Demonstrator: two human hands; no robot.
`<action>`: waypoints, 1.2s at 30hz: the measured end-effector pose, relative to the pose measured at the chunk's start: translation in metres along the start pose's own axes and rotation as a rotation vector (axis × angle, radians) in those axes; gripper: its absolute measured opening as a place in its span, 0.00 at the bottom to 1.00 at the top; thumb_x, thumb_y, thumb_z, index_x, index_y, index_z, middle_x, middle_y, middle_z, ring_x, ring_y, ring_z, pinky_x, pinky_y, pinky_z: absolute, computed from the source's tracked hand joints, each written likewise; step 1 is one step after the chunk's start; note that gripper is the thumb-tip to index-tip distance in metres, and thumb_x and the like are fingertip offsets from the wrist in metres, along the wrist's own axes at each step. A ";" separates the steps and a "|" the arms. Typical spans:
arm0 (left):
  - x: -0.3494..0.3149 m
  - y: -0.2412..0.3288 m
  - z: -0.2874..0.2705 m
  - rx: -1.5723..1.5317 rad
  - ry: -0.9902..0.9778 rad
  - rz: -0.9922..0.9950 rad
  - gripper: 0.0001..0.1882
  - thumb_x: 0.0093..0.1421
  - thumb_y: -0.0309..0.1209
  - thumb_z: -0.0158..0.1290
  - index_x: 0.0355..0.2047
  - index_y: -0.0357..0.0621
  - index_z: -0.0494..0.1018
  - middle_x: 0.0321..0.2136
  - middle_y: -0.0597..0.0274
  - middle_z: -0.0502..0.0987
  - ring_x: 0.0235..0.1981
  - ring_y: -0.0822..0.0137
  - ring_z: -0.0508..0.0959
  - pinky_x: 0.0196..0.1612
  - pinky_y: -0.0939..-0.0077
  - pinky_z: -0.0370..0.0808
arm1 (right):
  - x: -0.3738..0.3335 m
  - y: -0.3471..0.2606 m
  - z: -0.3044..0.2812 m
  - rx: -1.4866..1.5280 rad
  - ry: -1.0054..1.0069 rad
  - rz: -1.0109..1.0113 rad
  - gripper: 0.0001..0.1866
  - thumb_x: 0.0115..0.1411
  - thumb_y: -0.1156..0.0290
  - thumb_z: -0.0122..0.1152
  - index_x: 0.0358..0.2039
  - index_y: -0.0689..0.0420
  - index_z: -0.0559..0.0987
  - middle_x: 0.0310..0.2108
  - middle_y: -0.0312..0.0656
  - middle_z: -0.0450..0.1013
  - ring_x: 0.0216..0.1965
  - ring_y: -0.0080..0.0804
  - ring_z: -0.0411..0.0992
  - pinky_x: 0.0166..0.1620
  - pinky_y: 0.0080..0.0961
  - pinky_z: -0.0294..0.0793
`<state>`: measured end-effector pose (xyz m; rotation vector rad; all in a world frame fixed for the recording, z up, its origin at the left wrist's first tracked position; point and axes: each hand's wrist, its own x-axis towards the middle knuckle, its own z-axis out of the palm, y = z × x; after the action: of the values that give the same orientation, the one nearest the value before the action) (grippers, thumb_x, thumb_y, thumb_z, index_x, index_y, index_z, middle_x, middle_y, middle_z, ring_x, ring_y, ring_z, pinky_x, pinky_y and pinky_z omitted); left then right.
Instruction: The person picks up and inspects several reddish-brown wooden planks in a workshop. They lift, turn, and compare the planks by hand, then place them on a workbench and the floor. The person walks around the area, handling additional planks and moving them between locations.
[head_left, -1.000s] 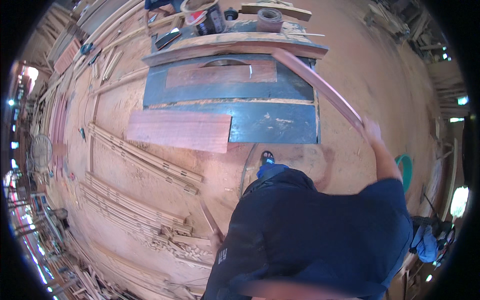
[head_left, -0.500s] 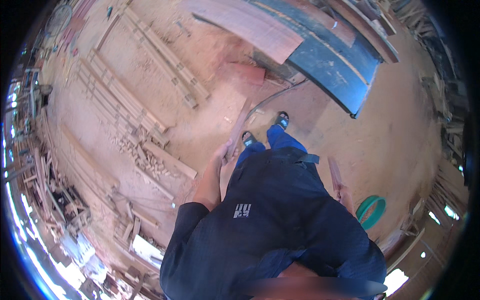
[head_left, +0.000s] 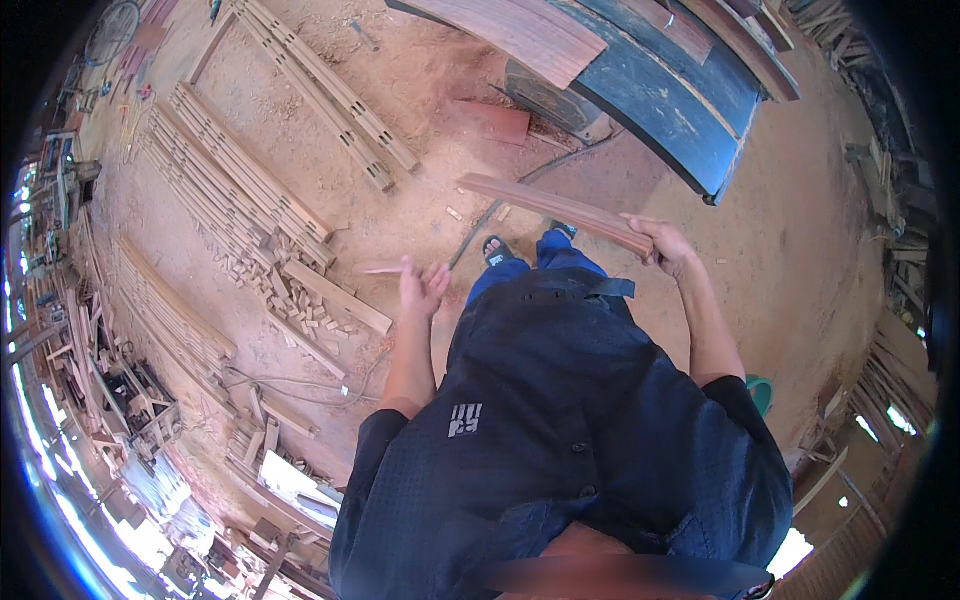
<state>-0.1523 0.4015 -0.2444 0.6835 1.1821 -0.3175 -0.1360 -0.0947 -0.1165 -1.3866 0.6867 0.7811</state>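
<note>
While the right hand (head_left: 665, 243) grips one end of a plank (head_left: 560, 212) that points leftward and partly hides the right sandal (head_left: 567, 231), the left hand (head_left: 424, 290) is loosely spread, its fingers parted. By these fingers shows a thin strip (head_left: 382, 270); whether they touch it, I cannot tell. Beyond the plank, a cable (head_left: 482, 222) runs over the floor (head_left: 800, 220). Off to the left lie small blocks (head_left: 295, 300), then rows of beams (head_left: 240, 165). Farther out, a dark table (head_left: 650, 95) bears a reddish board (head_left: 520, 35).
</note>
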 end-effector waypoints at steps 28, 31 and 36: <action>-0.078 0.026 0.101 -0.165 -1.334 0.245 0.21 0.54 0.14 0.60 0.45 0.53 0.82 0.49 0.58 0.81 0.62 0.52 0.73 0.68 0.50 0.65 | -0.001 -0.016 0.077 0.317 -0.042 -0.425 0.15 0.68 0.64 0.62 0.50 0.59 0.79 0.48 0.37 0.78 0.48 0.31 0.76 0.55 0.32 0.75; -0.079 0.028 0.099 -0.195 -1.384 0.250 0.22 0.54 0.14 0.60 0.46 0.54 0.82 0.50 0.57 0.81 0.61 0.51 0.73 0.69 0.48 0.64 | -0.009 -0.024 0.081 0.109 -0.035 -0.473 0.16 0.65 0.62 0.66 0.47 0.59 0.80 0.45 0.38 0.80 0.49 0.33 0.77 0.54 0.33 0.74; -0.093 0.017 0.113 -0.112 -1.293 0.173 0.21 0.55 0.15 0.60 0.48 0.47 0.80 0.51 0.54 0.80 0.61 0.51 0.73 0.68 0.50 0.65 | -0.031 -0.057 0.106 -1.253 0.176 -0.719 0.15 0.59 0.63 0.70 0.39 0.61 0.81 0.38 0.48 0.79 0.42 0.39 0.77 0.46 0.33 0.74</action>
<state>-0.0930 0.3313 -0.1290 0.3353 -0.0925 -0.4355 -0.1104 0.0071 -0.0502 -2.6312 -0.3297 0.4627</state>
